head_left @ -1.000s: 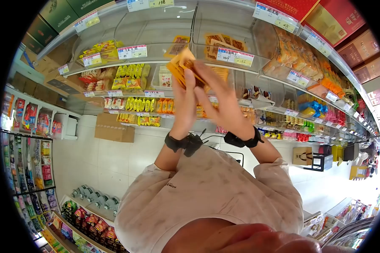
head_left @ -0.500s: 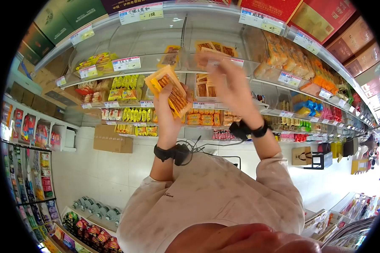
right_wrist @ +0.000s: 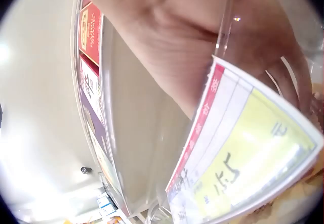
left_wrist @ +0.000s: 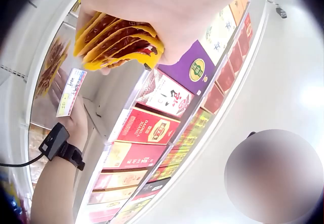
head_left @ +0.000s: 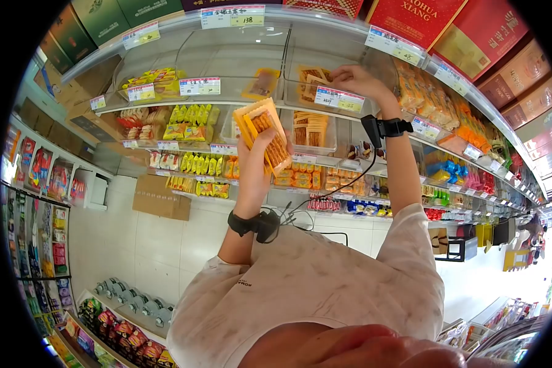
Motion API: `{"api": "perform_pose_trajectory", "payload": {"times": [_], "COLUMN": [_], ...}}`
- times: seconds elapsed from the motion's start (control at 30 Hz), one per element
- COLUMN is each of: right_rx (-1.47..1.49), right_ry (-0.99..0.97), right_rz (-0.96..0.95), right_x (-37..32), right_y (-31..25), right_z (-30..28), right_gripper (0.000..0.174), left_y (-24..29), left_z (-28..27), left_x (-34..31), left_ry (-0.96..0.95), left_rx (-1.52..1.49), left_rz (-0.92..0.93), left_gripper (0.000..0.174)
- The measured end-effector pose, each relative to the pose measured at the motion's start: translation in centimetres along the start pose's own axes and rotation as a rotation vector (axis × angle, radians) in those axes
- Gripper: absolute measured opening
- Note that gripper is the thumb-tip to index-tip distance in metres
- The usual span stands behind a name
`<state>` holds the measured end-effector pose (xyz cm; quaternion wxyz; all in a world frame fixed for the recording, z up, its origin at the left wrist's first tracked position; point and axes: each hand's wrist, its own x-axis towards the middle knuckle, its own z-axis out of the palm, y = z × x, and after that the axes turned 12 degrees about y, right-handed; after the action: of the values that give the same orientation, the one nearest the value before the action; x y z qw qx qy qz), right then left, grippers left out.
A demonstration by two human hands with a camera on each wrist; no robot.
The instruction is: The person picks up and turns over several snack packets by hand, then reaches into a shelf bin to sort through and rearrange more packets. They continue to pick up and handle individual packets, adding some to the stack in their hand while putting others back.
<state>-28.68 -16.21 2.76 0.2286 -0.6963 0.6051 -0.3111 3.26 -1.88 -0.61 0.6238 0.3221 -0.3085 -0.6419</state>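
Observation:
My left hand [head_left: 255,168] grips a fanned stack of flat snack packets [head_left: 268,138], thumb across the front. These are yellow-edged with brown strips showing through the clear film; in the left wrist view the stack [left_wrist: 119,41] shows several layers edge-on. My right hand [head_left: 360,83] reaches over the front of a clear bin on the top shelf. Its extended fingers are down by similar packets [head_left: 311,83] lying in that bin. In the right wrist view, a price tag [right_wrist: 243,148] and the clear bin wall partly cover the right hand [right_wrist: 202,37].
One more packet [head_left: 262,83] lies in the neighbouring bin to the left. Below, a clear tub [head_left: 313,130] holds upright packets. Orange-wrapped snacks [head_left: 423,80] fill the bin at right. Red gift boxes [head_left: 414,24] line the ledge above. A cable [head_left: 356,181] hangs from the right wrist.
Both hands were together around the stack; the right hand has since left it and moved up and right into the bin. The left hand keeps the stack, lowered and turned face-up.

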Motion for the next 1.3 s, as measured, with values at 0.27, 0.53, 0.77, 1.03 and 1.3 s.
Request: {"api": "perform_pose_trajectory", "payload": {"times": [0.27,0.53,0.77,1.03,1.3], "right_rx": [-0.015,-0.014,0.576,0.817,0.661], "right_ry": [0.02,0.691,0.735,0.543,0.358], "right_rz": [-0.023,-0.493,-0.445,-0.251,-0.193], "right_x": [-1.1,-6.7,-12.2,-15.6,-16.8], "right_y": [-2.2,-8.0,-10.5,-11.3,-10.2], "right_z": [-0.3,1.0,2.9,5.1,7.4], "right_gripper": [0.031,0.025,0.067,0.06,0.064], "left_y": [-0.1,0.1,0.1,-0.6,-0.8], "left_z": [0.1,-0.3,-0.1,-0.5,0.7], "left_x": [0.0,0.6,0.8,1.3,-0.3], "left_ry": [0.0,-0.016,0.005,-0.204,-0.16], "left_rx": [-0.021,-0.014,0.042,0.0,0.044], "left_rz": [-0.031,-0.087,-0.129,-0.175,-0.266], "left_gripper": [0.031,0.033,0.033,0.038,0.057]}}
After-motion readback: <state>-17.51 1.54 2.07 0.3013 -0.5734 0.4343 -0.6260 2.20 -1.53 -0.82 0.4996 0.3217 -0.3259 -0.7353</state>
